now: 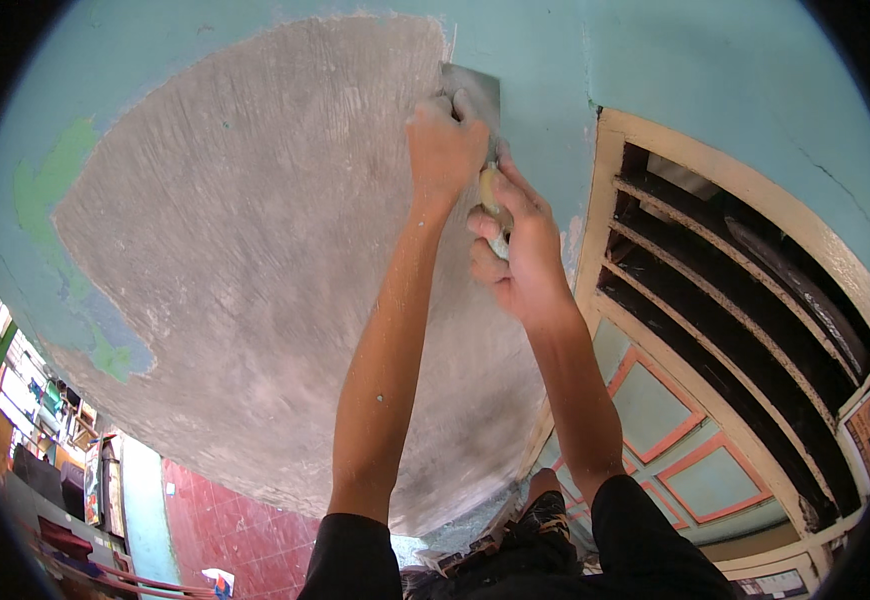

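A wide putty knife (481, 88) lies with its grey metal blade against the wall, at the right border of a big bare grey plaster patch (255, 200). Wrapped round its yellowish handle is my right hand (521, 235), one finger stretched up toward the blade. My left hand (445, 145) is curled at the blade's left side, its fingers closed on the metal and partly hidden from view. Light blue-green paint (545, 60) surrounds the patch and meets the blade's right side.
To the right, a cream-framed vent (610, 150) with dark slats sits above blue-green panels (660, 410) edged in orange. Light green paint remnants (65, 170) border the patch's left. Red floor tiles (225, 520) show low, beside cluttered furniture (75, 470) at far left.
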The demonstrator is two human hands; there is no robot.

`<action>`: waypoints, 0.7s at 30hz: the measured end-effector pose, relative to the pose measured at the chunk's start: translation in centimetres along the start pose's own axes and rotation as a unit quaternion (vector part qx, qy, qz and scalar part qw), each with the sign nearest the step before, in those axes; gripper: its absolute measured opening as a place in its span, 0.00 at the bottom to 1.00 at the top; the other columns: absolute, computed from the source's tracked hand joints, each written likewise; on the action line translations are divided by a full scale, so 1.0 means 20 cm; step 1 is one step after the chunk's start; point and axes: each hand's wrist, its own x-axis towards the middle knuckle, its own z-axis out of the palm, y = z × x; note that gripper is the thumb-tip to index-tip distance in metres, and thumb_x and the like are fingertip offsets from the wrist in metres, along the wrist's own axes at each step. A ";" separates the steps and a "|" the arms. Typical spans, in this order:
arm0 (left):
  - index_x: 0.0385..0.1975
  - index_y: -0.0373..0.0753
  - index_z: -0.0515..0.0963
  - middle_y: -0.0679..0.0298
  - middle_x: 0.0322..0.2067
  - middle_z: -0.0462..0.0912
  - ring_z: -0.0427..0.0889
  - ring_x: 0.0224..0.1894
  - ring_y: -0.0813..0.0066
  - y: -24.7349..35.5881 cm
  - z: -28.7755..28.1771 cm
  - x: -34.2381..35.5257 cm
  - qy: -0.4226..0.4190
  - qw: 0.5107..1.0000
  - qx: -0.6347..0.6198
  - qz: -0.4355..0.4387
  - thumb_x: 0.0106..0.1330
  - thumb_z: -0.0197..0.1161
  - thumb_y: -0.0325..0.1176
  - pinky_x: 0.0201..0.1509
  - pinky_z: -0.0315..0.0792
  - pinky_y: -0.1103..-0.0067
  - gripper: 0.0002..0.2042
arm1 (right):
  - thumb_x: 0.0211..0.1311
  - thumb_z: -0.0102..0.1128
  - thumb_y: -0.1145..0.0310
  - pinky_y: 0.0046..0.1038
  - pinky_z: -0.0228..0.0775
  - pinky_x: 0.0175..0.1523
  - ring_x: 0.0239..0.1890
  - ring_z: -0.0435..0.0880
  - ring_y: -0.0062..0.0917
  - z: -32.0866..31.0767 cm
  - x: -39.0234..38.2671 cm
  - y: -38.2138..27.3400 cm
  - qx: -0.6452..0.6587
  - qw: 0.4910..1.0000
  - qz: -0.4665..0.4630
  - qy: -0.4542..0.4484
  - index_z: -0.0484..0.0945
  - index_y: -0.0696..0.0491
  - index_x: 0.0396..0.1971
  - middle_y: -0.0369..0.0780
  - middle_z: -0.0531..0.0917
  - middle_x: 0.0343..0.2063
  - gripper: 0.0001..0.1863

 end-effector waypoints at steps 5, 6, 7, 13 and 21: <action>0.16 0.25 0.74 0.44 0.19 0.76 0.75 0.20 0.51 0.05 0.01 0.05 -0.028 0.999 -0.014 -0.035 0.63 0.53 0.31 0.29 0.68 0.63 0.17 | 0.74 0.41 0.60 0.15 0.39 0.16 0.12 0.49 0.10 0.02 0.04 -0.04 0.009 1.000 -0.015 -0.004 0.54 0.41 0.71 0.30 0.65 0.19 0.27; 0.19 0.25 0.75 0.46 0.19 0.77 0.75 0.21 0.56 0.02 -0.01 0.02 -0.041 0.998 -0.005 -0.044 0.64 0.53 0.33 0.30 0.68 0.64 0.16 | 0.74 0.41 0.60 0.15 0.39 0.16 0.12 0.50 0.10 0.02 0.02 -0.01 0.004 1.000 -0.009 0.007 0.55 0.41 0.71 0.30 0.65 0.19 0.27; 0.21 0.24 0.76 0.47 0.19 0.77 0.75 0.23 0.60 0.00 -0.03 -0.02 -0.054 0.997 0.002 -0.048 0.64 0.54 0.34 0.32 0.69 0.65 0.16 | 0.74 0.41 0.60 0.15 0.39 0.16 0.12 0.50 0.10 0.01 -0.01 0.02 -0.001 1.000 -0.009 0.016 0.55 0.41 0.71 0.30 0.65 0.19 0.27; 0.24 0.25 0.77 0.47 0.20 0.77 0.76 0.25 0.64 0.00 0.03 0.10 -0.027 0.999 0.026 -0.001 0.64 0.54 0.35 0.34 0.70 0.66 0.16 | 0.74 0.40 0.60 0.15 0.40 0.15 0.12 0.51 0.11 0.03 0.06 -0.06 0.022 1.000 0.003 -0.001 0.56 0.41 0.70 0.31 0.65 0.20 0.26; 0.16 0.23 0.74 0.40 0.20 0.77 0.80 0.23 0.49 -0.05 0.06 0.08 0.026 0.999 -0.026 0.032 0.61 0.53 0.32 0.30 0.71 0.63 0.17 | 0.72 0.44 0.61 0.15 0.40 0.15 0.10 0.49 0.11 0.00 0.03 -0.06 -0.009 1.000 0.000 0.001 0.55 0.40 0.70 0.30 0.66 0.19 0.28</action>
